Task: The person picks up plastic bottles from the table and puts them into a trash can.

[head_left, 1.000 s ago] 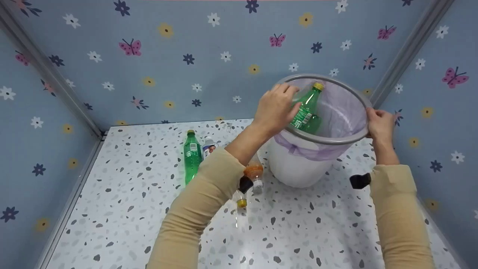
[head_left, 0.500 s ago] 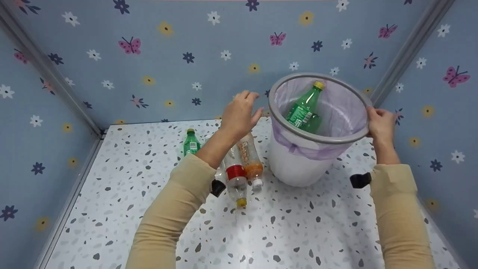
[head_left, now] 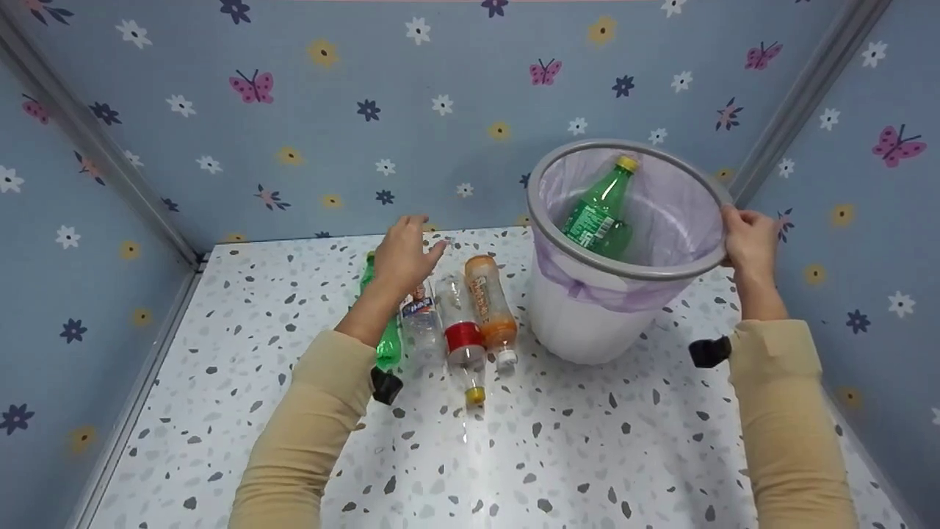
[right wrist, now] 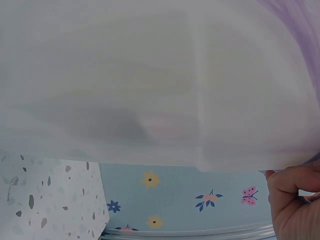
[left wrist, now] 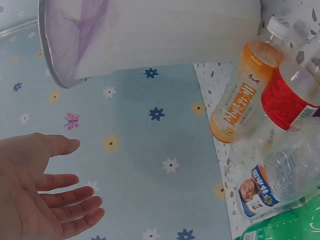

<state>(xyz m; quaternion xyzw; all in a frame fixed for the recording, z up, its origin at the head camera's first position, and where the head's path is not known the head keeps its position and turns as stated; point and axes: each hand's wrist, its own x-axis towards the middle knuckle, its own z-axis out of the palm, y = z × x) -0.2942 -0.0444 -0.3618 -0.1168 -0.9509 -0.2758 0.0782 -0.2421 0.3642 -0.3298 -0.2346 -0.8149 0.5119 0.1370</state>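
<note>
My right hand grips the grey rim of a white trash bin lined with a purple bag. Inside the bin lies a green bottle with a yellow cap. In the head view my left hand is over the far ends of the bottles on the table; the left wrist view shows its fingers extended and holding nothing. Under and beside it lie a green bottle, a clear bottle with a blue-and-white label, a clear bottle with a red label and an orange-labelled bottle.
The speckled white table backs onto a flowered blue wall, with side panels left and right. The bin stands at the right, close to the orange-labelled bottle and the back wall.
My left hand has moved left, from the bin's rim to above the bottles on the table. My right hand keeps its grip on the rim, and the bin stays in place.
</note>
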